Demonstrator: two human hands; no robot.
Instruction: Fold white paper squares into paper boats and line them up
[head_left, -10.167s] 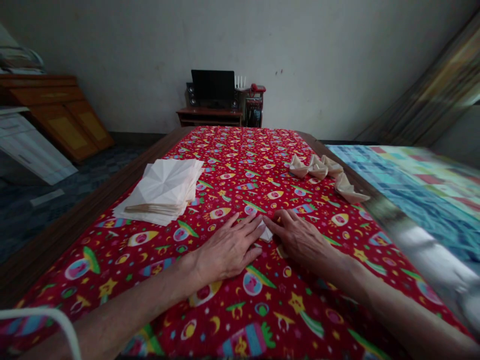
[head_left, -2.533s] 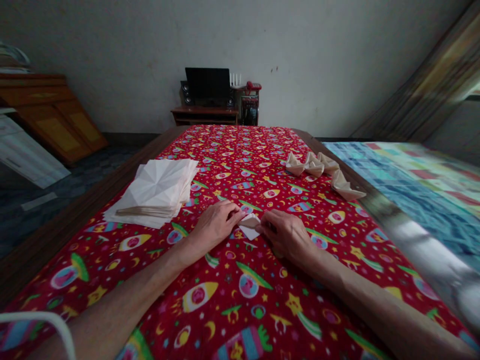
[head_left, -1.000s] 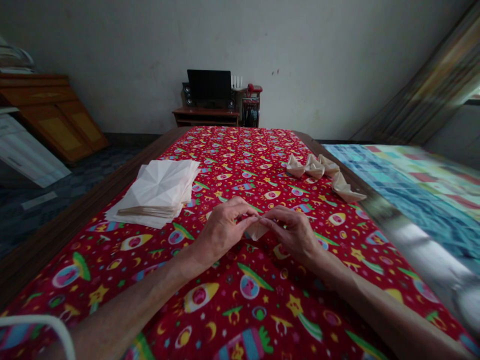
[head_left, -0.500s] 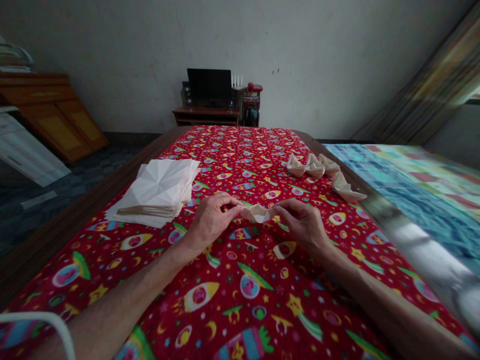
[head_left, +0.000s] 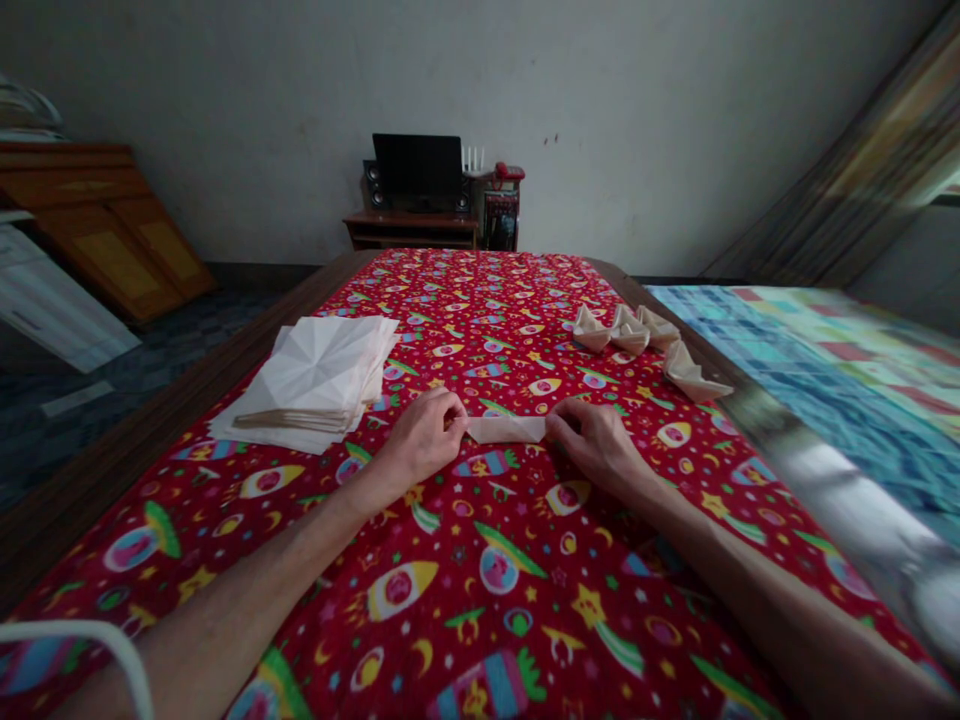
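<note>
Red patterned cloth (head_left: pixel 480 560) covers the table (head_left: pixel 757 460). Fingers of the left hand (head_left: pixel 427 432) are clamped on the left end of the folded paper strip (head_left: pixel 507 429); fingers of the right hand (head_left: pixel 596 445) are clamped on its right end. The strip spans between both hands, above the cloth's middle. Left: paper stack (head_left: pixel 315 375). Far right: folded paper pieces (head_left: pixel 630 332).

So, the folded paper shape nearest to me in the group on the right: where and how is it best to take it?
Best pinch the folded paper shape lightly by its low, pointed right end, coming from the near right. That end narrows and juts away from the other folded shapes, while its raised left end sits close to them, so fingers there might disturb them.
</note>
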